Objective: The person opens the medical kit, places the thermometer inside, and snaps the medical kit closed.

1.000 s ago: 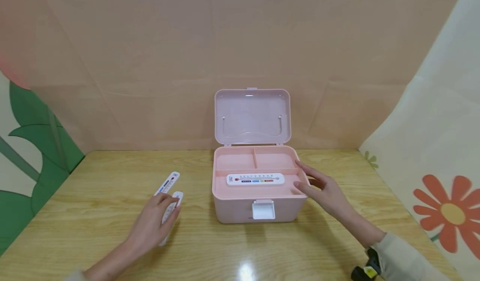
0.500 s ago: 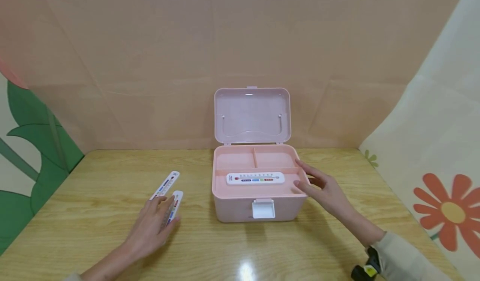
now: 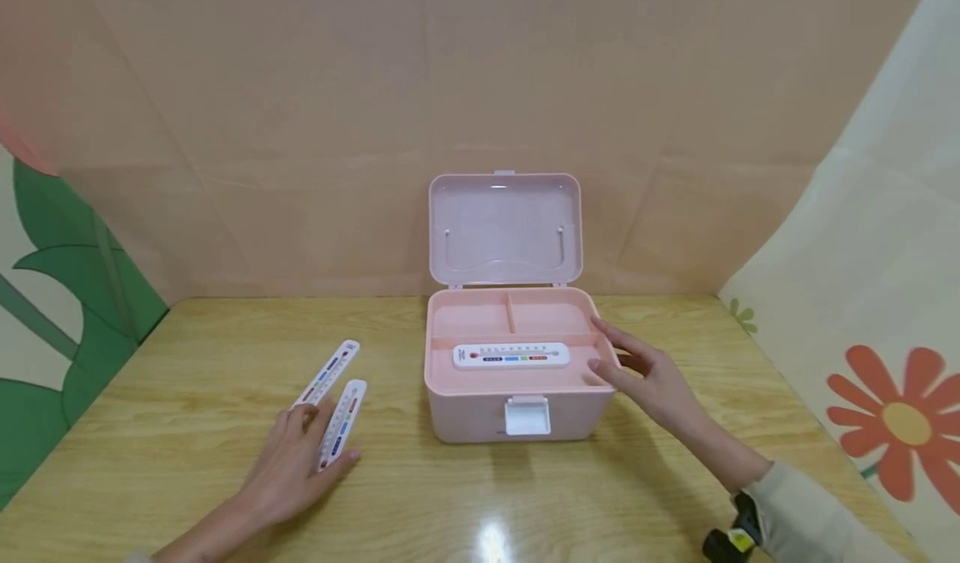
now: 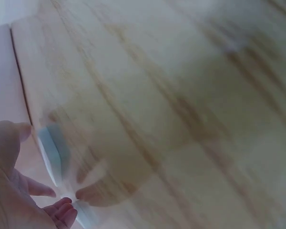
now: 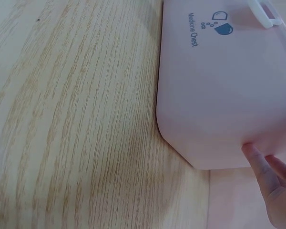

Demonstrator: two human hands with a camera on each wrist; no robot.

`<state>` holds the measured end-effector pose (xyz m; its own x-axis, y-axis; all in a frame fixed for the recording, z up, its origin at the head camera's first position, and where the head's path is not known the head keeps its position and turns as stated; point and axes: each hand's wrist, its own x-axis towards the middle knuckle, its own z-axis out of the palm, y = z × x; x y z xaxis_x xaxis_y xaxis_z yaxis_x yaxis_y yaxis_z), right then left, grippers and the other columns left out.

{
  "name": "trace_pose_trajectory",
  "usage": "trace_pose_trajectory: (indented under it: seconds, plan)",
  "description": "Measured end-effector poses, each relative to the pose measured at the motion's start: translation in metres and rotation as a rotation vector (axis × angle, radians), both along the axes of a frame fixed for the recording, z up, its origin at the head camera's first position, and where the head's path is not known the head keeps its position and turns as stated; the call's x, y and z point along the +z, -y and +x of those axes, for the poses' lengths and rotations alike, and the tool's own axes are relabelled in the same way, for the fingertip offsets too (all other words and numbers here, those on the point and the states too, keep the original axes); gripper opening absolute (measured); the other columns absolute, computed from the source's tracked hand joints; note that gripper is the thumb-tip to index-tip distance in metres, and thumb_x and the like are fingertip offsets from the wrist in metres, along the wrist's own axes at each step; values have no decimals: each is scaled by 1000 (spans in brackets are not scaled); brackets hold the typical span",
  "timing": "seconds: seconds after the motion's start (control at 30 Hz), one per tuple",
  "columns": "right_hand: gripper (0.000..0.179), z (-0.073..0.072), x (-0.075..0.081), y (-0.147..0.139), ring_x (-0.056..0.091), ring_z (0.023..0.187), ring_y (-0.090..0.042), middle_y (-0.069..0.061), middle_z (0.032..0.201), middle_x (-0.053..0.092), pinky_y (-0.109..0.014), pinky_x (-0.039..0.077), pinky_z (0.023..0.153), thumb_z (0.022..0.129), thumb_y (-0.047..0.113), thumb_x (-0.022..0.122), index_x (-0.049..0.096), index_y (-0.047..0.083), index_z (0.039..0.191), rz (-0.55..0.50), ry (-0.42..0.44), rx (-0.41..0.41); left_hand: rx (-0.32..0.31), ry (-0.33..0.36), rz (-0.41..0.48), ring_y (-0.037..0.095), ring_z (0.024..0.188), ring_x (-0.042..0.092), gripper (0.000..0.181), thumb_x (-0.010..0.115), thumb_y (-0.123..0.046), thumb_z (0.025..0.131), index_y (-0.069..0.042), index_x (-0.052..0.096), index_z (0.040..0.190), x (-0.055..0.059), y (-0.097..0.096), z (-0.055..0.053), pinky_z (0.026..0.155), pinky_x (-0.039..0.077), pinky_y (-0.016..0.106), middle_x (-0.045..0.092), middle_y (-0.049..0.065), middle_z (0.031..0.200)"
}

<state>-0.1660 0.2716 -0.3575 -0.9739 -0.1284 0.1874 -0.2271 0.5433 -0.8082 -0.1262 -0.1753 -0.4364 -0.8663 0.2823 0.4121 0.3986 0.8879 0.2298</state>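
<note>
My left hand [image 3: 281,471] is low over the table with thumb and fingers spread apart. Between thumb and fingers is a white thermometer strip [image 3: 343,423] with printed colour marks. A second white thermometer strip [image 3: 327,373] lies slanted just beyond, its near end hidden by the fingers. In the left wrist view, the thumb is beside one pale strip [image 4: 52,152]. My right hand [image 3: 656,384] holds the right wall of a pink medicine chest [image 3: 465,417], thumb over the rim and fingers outside. A third thermometer [image 3: 512,356] lies crosswise in the chest's front compartment.
The chest's lid [image 3: 506,225] stands raised at the back, its white latch [image 3: 527,417] hanging in front. Two smaller compartments lie behind the front one. A beige cloth [image 3: 300,129] backs the wood-grain table [image 3: 420,505]; flower-printed sheets flank it.
My left hand draws back toward the lower left and its fingers spread, so more of both thermometers on the left shows. The right hand stays at the chest wall.
</note>
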Motion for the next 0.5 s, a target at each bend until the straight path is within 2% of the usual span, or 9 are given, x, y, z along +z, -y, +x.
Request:
trace_pose_trajectory:
  seconds: [0.13, 0.27, 0.5]
  plan:
    - [56, 0, 0, 1, 54, 119, -33, -12, 147, 44, -12, 48, 81, 92, 26, 65, 46, 17, 144, 8, -3, 1, -1, -38, 4, 24, 88, 47, 77, 79, -39, 74, 5, 54, 131, -4, 2, 0, 73, 41, 36, 53, 14, 102]
    - [55, 0, 0, 0, 53, 121, -31, -11, 147, 44, -11, 47, 83, 92, 25, 65, 46, 17, 143, 12, -8, 0, -6, -41, 6, 18, 82, 43, 77, 80, -40, 73, 6, 54, 129, -6, 3, -1, 68, 39, 32, 52, 12, 99]
    - [55, 0, 0, 1, 54, 119, -31, -12, 147, 44, -12, 48, 82, 92, 25, 65, 46, 17, 144, 7, -4, -2, -15, -43, 33, 13, 76, 41, 64, 82, -30, 72, 8, 62, 120, -5, 1, 0, 62, 37, 26, 52, 10, 95]
